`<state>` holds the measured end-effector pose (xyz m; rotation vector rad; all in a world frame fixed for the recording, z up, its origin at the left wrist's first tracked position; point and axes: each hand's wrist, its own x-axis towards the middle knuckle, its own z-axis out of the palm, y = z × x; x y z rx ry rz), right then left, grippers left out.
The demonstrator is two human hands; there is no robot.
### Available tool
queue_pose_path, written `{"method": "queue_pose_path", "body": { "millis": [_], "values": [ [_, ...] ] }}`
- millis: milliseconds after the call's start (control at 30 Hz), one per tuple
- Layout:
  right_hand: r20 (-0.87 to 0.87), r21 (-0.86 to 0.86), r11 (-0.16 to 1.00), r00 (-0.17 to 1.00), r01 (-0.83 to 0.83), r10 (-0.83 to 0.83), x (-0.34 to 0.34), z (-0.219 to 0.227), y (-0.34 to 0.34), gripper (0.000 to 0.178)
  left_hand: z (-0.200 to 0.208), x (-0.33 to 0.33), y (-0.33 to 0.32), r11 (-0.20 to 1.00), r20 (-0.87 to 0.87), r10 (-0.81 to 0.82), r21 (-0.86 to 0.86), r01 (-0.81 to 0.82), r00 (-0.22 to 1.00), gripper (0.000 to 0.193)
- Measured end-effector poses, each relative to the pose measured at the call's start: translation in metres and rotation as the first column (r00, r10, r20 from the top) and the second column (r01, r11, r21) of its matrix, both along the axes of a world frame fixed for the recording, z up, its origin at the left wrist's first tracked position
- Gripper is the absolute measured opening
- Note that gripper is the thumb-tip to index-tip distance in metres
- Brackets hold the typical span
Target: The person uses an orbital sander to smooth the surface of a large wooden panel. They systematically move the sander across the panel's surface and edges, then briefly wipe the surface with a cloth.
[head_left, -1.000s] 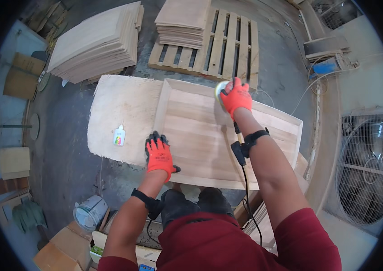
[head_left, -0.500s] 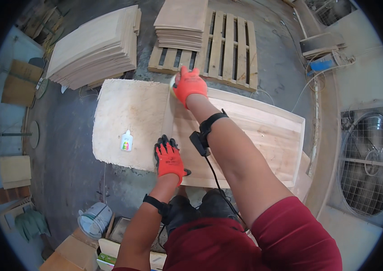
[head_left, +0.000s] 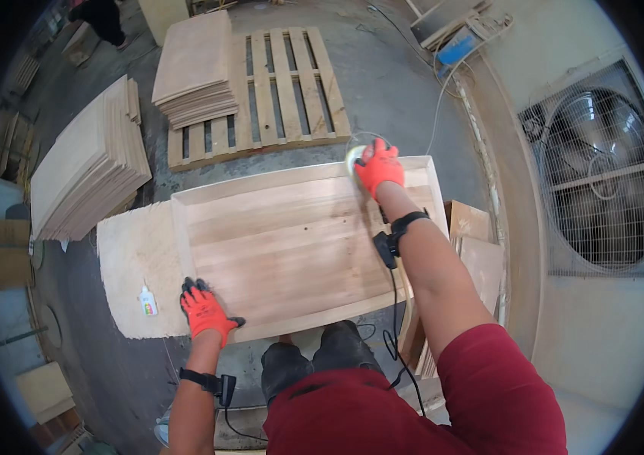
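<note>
A shallow wooden tray-like box (head_left: 284, 250) with low raised sides lies in front of me. Along its far rim, toward the right end, my right hand (head_left: 380, 171) in a red glove is closed on a round pale-edged thing (head_left: 353, 161), mostly hidden under the palm. My left hand (head_left: 207, 309), in a red glove with black fingertips, rests flat with fingers spread on the near left corner. Beneath the box and sticking out to the left is a rough-edged wooden sheet (head_left: 136, 250). A small white bottle (head_left: 148, 302) with a colourful label lies on that sheet.
Beyond the box stands a slatted wooden pallet (head_left: 284, 91) bearing a stack of thin boards (head_left: 194, 68). Another board stack (head_left: 91, 167) leans at the left. A large caged fan (head_left: 603, 178) is at the right wall. Panels (head_left: 477, 258) stand by the box's right end.
My view has shifted right. The right hand has moved along the far rim from the box's left end toward its right end, still holding the round thing. My left hand stays at the near left corner.
</note>
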<state>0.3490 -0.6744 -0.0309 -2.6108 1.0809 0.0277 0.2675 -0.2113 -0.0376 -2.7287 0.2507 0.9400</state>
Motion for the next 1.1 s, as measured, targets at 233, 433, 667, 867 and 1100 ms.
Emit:
{"method": "queue_pose_path", "body": {
  "millis": [233, 433, 667, 867, 1100],
  "values": [
    [-0.039, -0.069, 0.979, 0.98, 0.193, -0.196, -0.07, -0.011, -0.143, 0.07, -0.001, 0.003, -0.017, 0.995, -0.017, 0.019, 0.101, -0.017, 1.0, 0.147],
    [-0.065, -0.047, 0.996, 0.995, 0.077, -0.08, -0.086, -0.006, -0.125, 0.072, 0.0, 0.004, -0.015, 0.989, -0.05, 0.01, 0.147, -0.003, 0.999, 0.147],
    [-0.046, -0.033, 0.989, 0.988, 0.145, -0.146, -0.086, -0.003, -0.122, 0.073, 0.001, 0.001, -0.02, 0.991, -0.039, -0.008, 0.133, 0.013, 0.999, 0.147],
    [-0.045, -0.017, 0.994, 0.993, -0.109, 0.108, -0.075, -0.009, 0.003, 0.073, -0.005, 0.004, -0.009, 0.994, -0.044, 0.004, 0.107, 0.0, 0.999, 0.147],
    [-0.081, 0.054, 0.937, 0.934, -0.344, 0.348, -0.054, 0.008, 0.104, 0.069, -0.002, 0.001, -0.001, 0.998, -0.003, -0.024, 0.058, 0.024, 1.0, 0.147]
  ]
}}
